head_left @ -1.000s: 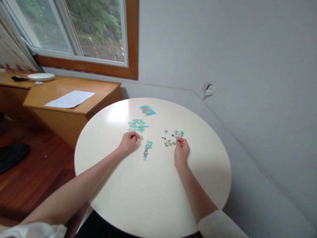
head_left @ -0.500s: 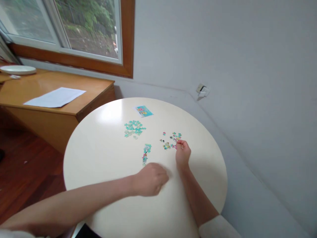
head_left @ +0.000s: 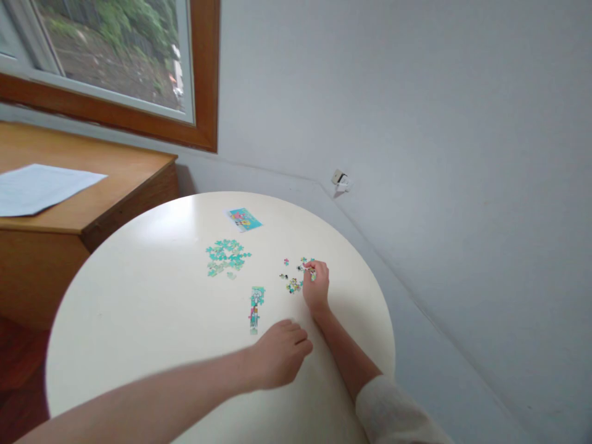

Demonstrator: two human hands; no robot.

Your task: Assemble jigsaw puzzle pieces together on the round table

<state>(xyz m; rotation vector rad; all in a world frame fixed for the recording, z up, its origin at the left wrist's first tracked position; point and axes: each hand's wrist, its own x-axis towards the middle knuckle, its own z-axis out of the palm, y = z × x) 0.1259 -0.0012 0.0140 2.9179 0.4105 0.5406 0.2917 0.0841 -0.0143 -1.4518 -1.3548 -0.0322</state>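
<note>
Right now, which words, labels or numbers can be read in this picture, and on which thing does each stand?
Nothing here is readable.
On the picture card: coloured print, too small to read.
On the paper sheet: no marks visible; blurred.
On the joined puzzle strip and loose puzzle pieces: only colours, no letters visible.

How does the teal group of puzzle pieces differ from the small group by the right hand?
The teal group is larger and mostly teal; the small group has fewer, mixed-colour pieces. No hand is near the teal group; the right hand touches the small group. Both lie on the round table.
</note>
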